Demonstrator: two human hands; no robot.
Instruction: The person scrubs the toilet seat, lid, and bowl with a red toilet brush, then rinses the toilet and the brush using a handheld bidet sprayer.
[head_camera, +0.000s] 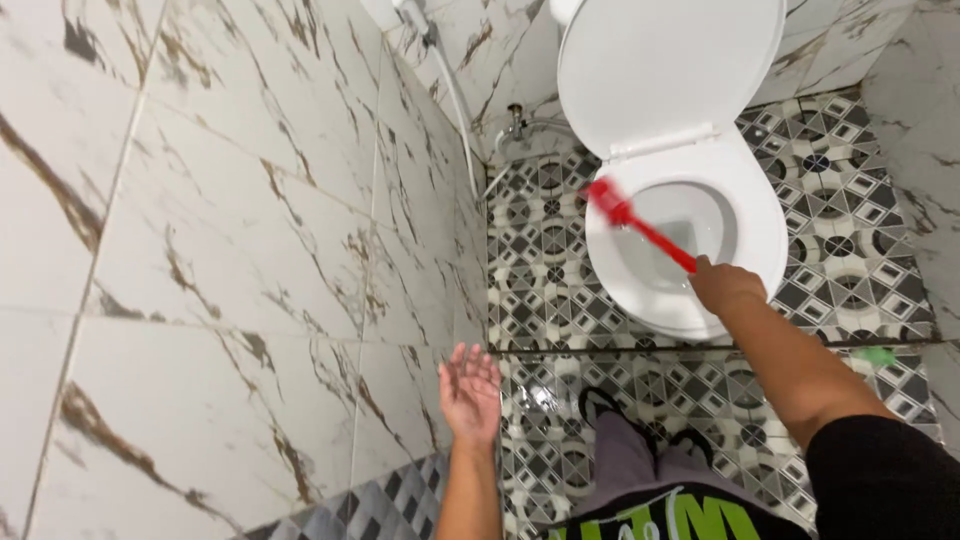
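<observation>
My right hand grips the handle of a red toilet brush, whose blurred head lies over the left rim of the white toilet bowl. The toilet lid stands raised. My left hand is open, palm up, fingers spread, close to the marbled wall and holding nothing.
A marbled tile wall fills the left side. A hose and water valve hang at the wall behind the toilet. The patterned black-and-white floor has a low step. My feet in sandals stand below it. A small green object lies at right.
</observation>
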